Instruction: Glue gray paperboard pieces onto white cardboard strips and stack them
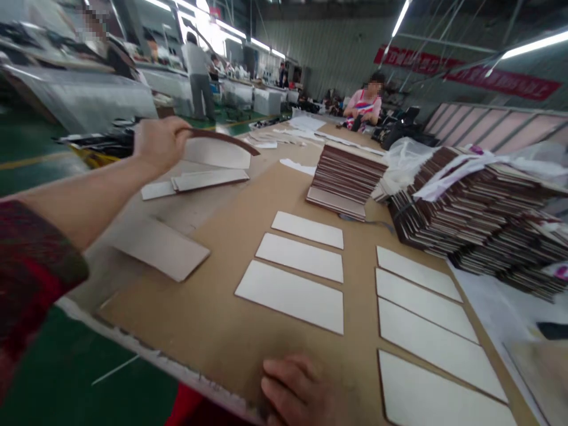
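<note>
My left hand [160, 142] is stretched out to the far left of the table, closed on a thin bent card panel [217, 148] with a dark brown edge, held above a small pile of similar panels [208, 178]. My right hand [295, 390] rests at the near edge of the brown cardboard sheet [213, 319]; its fingers lie curled on the sheet and hold nothing I can see. Two columns of white rectangular panels lie flat on the sheet: three in the middle [295, 293] and several on the right [426, 302].
A neat stack of brown-edged panels [346, 177] stands mid-table, with a big sprawling heap [483, 219] and plastic wrap to the right. A loose grey panel [155, 245] lies at left. A seated person in pink [364, 106] works at the far end; others stand further back.
</note>
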`<state>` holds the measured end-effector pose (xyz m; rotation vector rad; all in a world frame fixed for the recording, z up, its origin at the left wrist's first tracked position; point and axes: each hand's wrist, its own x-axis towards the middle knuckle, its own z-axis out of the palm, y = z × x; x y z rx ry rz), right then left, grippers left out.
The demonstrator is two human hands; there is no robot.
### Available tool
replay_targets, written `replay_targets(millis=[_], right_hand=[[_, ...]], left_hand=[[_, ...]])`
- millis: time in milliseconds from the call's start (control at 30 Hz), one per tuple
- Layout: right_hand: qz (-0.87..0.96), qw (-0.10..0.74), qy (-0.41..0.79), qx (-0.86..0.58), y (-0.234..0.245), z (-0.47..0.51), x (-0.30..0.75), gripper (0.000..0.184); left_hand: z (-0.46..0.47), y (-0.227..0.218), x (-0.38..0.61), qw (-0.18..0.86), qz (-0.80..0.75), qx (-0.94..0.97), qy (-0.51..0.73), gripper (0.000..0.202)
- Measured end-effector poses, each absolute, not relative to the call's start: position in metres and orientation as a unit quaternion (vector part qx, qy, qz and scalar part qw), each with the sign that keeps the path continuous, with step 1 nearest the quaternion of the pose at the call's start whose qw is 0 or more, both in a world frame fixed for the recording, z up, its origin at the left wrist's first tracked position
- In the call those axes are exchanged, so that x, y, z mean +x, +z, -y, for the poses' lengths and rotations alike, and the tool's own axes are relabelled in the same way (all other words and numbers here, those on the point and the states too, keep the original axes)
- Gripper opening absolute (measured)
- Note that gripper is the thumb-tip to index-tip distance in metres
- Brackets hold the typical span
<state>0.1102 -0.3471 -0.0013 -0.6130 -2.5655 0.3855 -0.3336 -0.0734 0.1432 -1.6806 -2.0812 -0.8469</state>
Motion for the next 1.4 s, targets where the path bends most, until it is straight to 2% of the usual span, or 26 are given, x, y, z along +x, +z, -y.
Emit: replay_targets(millis=[67, 167, 300, 433, 567, 667, 733, 833, 900, 1033, 1100, 1233, 1400], right_hand=[[0.915, 0.235, 0.215, -0.248, 0.007, 0.35, 0.11, 0.033], [0.876, 0.262, 0.285, -0.288, 0.024, 0.356, 0.115, 0.028], [0.847, 0.292, 0.312, -0.316, 0.032, 0.369, 0.129, 0.026], [0.842, 0.291, 0.303, -0.34, 0.033, 0.379, 0.146, 0.024], [0.839, 0.29, 0.287, -0.361, 0.046, 0.376, 0.159, 0.023], [0.85, 0.282, 0.244, -0.372, 0.056, 0.366, 0.159, 0.019], [0.87, 0.244, 0.213, -0.371, 0.06, 0.36, 0.154, 0.017], [0.906, 0.161, 0.16, -0.357, 0.057, 0.355, 0.141, 0.061], [0.92, 0.127, 0.119, -0.351, 0.051, 0.353, 0.132, 0.075], [0.928, 0.116, 0.028, -0.354, 0.036, 0.348, 0.119, 0.058], [0.93, 0.139, -0.016, -0.339, 0.033, 0.345, 0.113, 0.052], [0.937, 0.189, -0.089, -0.281, 0.041, 0.341, 0.106, 0.056], [0.926, 0.272, -0.164, -0.202, 0.046, 0.337, 0.12, 0.035]], left_hand=[[0.11, 0.152, -0.311, 0.208, 0.675, -0.632, -0.319, 0.054], [0.18, 0.145, -0.27, 0.256, 0.605, -0.684, -0.317, 0.043], [0.274, 0.091, -0.223, 0.264, 0.514, -0.754, -0.312, 0.028], [0.337, 0.025, -0.197, 0.135, 0.438, -0.823, -0.335, 0.043], [0.368, -0.009, -0.189, 0.035, 0.444, -0.82, -0.359, 0.05], [0.372, -0.009, -0.186, 0.023, 0.502, -0.773, -0.387, 0.039], [0.369, -0.004, -0.182, 0.018, 0.556, -0.727, -0.402, 0.03], [0.362, 0.001, -0.178, 0.0, 0.61, -0.681, -0.404, 0.023], [0.359, 0.0, -0.178, -0.015, 0.607, -0.687, -0.4, 0.022], [0.358, -0.007, -0.182, -0.031, 0.578, -0.715, -0.392, 0.023], [0.358, -0.008, -0.182, -0.03, 0.574, -0.715, -0.397, 0.023], [0.357, -0.003, -0.176, -0.019, 0.559, -0.717, -0.415, 0.027], [0.355, 0.028, -0.2, 0.061, 0.628, -0.637, -0.443, 0.026]])
